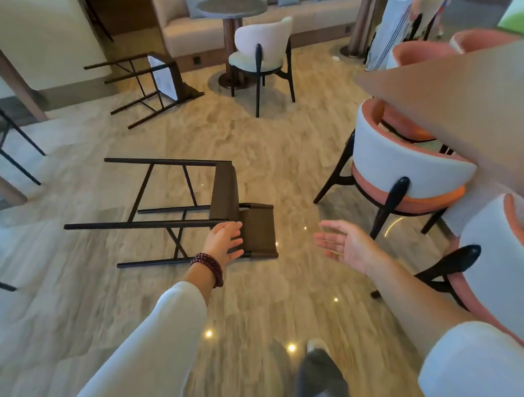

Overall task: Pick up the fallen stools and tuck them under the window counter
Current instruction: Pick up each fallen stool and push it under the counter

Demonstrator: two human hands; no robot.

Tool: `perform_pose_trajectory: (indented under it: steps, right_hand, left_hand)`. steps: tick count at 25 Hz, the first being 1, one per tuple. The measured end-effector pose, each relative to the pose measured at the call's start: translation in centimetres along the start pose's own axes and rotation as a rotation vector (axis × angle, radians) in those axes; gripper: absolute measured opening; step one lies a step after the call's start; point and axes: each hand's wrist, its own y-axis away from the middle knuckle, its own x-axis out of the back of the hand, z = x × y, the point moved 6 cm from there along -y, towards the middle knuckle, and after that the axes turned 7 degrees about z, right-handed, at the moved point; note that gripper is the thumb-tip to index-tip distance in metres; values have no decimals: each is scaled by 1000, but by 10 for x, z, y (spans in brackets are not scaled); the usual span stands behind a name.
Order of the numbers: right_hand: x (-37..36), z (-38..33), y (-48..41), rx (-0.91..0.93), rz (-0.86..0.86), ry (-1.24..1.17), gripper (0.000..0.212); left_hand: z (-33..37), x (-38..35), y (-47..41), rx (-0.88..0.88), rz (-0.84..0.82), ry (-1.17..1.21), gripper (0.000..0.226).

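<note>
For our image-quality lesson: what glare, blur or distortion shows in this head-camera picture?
Head view: small bright light reflections dot the glossy floor; the right hand looks slightly motion-smeared; wide-angle stretch enlarges the sleeves and orange chairs toward the edges.

Stool [223, 186] partly hidden by left hand [225, 242]

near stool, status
Left hand open, at seat of near stool; right hand open, clear of it. Stool on its side. Orange chair close on the right.
</note>
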Motion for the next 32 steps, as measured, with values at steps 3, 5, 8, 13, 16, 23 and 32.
perform_pose_trajectory:
  steps: [3, 5, 8, 13, 16, 23, 32]
  right_hand:
    - [15, -44, -67, -20, -9, 28, 30]
    - [17, -70, -101, -36, -31, 69, 31]
    - [15, -106, -154, -74, -88, 130, 31]
    - [6, -134, -231, -136, -118, 176, 30]
    - [-9, -140, -287, -178, -113, 196, 30]
    - [-44, -145, -417, -233, -96, 221, 29]
    - [-60, -124, -559, -323, -133, 344, 28]
  left_hand:
    - [16, -51, -49, 13, 23, 38, 24]
    - [25, -77, -71, 32, 38, 66, 23]
    - [35, -116, -108, 77, 65, 126, 22]
    - [51, -145, -166, 108, 115, 162, 22]
    - [55, -151, -216, 146, 151, 161, 16]
    - [60, -170, -337, 254, 195, 155, 19]
    - [21, -204, -436, 431, 375, 406, 8]
